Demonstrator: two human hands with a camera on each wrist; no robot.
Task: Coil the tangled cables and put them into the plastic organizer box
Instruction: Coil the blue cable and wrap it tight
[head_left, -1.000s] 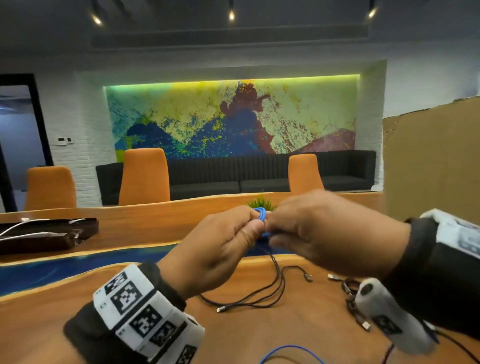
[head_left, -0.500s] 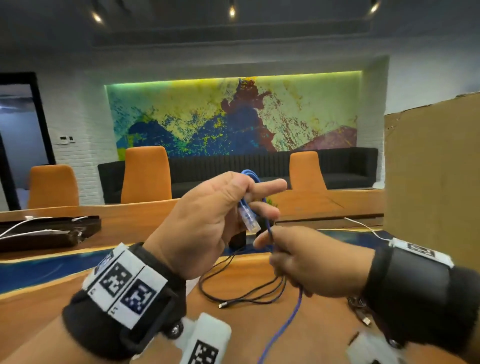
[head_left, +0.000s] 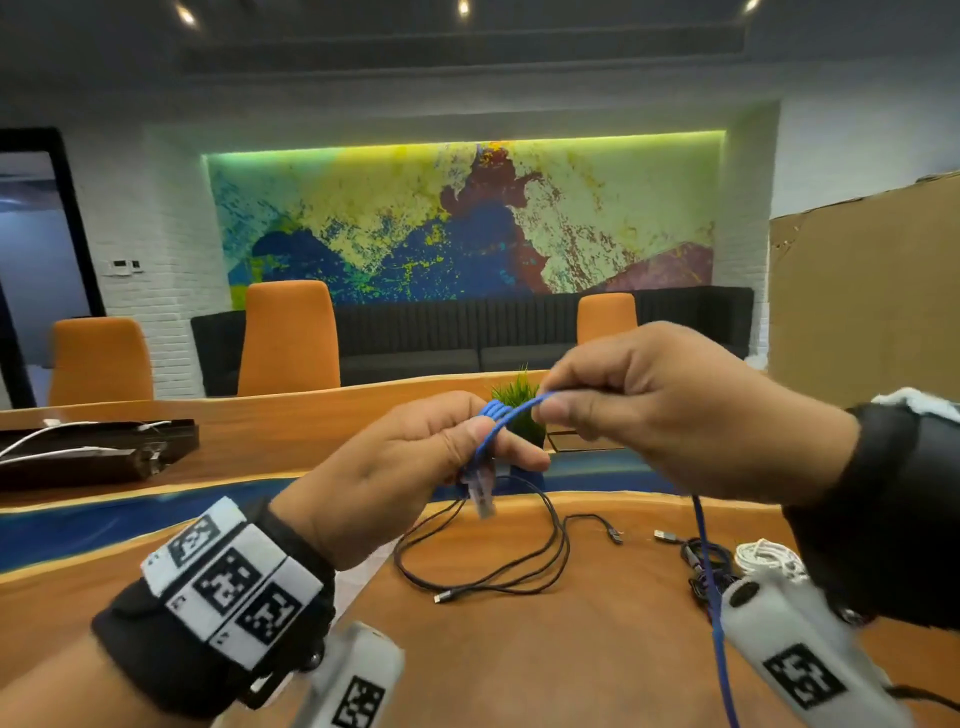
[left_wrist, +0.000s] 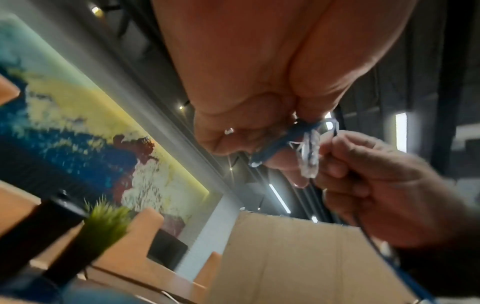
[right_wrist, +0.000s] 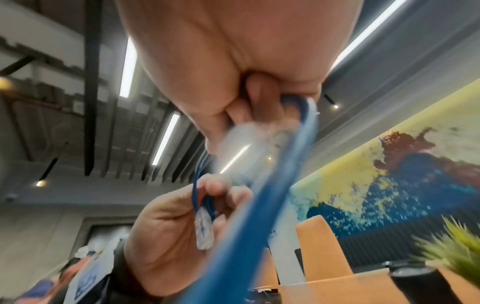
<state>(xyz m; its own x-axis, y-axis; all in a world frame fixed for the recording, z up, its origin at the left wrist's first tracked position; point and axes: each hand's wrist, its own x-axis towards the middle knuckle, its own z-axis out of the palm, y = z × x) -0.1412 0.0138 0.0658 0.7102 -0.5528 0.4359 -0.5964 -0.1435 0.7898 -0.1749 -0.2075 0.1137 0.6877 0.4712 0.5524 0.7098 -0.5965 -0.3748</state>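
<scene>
Orange chairs (head_left: 287, 338) line a wooden conference table (head_left: 270, 441) before a black sofa (head_left: 467, 332), beneath a green-lit abstract mural (head_left: 467, 223) on white brick; ceiling spotlights (head_left: 462, 7) above.

Your left hand (head_left: 410, 467) sits at frame centre, your right hand (head_left: 670, 410) just right of it, the cable (head_left: 511, 415) strung between them. Below on the table (head_left: 571, 649) lies a loose cord (head_left: 498, 566); a tangle (head_left: 711, 566) lies lower right; chairs (head_left: 288, 338) stand behind.
</scene>
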